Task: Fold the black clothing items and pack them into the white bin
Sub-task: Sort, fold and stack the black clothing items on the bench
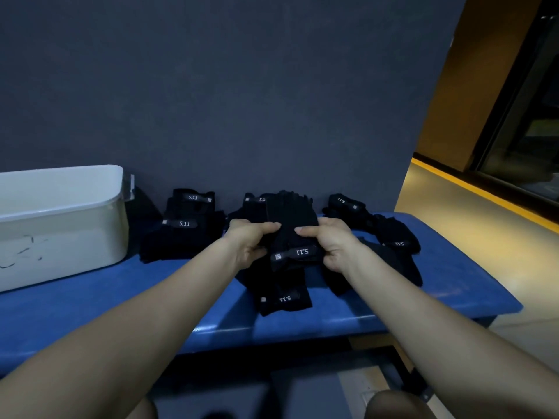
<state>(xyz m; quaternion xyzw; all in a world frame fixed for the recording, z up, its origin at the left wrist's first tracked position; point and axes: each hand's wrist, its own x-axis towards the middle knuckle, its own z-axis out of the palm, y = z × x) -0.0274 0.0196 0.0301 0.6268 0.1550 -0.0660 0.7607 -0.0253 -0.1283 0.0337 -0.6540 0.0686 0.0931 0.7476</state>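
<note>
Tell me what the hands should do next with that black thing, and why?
Probably fold it in half. The left hand and right hand both pinch the black fabric item with the 5.11 label, lifted and still spread out. The white plastic bin stands apart on the blue padded bench.

Layout of the bench, bin and clothing, head view.

The bin stands on the bench at its left end, close to the wall that rises behind the far edge. Just right of the bin, a stack of folded items lies against the far edge. At mid-bench, the left hand and right hand hold one item above the surface, between them. Beneath it, another item lies toward the near edge. More items lie spread to the right, from the far edge toward the right end. One item lies behind the held one.
</note>
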